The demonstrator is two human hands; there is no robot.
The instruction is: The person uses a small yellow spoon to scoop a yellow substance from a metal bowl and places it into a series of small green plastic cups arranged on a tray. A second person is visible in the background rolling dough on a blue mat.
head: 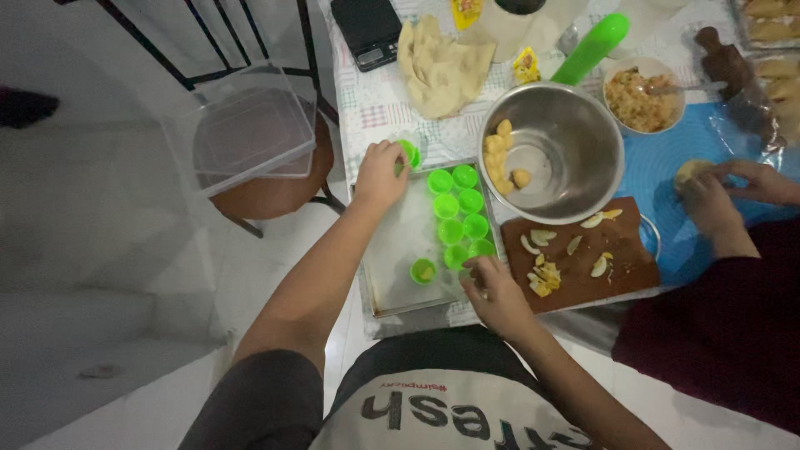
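Green little cups (pixel 460 218) sit in rows on your metal tray (pixel 398 250). Your left hand (pixel 379 173) pinches one green cup (pixel 408 153) at the tray's far corner. Your right hand (pixel 493 292) curls its fingers by the near cups, beside the brown board (pixel 621 258)

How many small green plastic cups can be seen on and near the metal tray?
9 small green plastic cups: seven clustered at the metal tray's right side, one alone near its front, one in the left hand at the back corner. The right hand may hide more.
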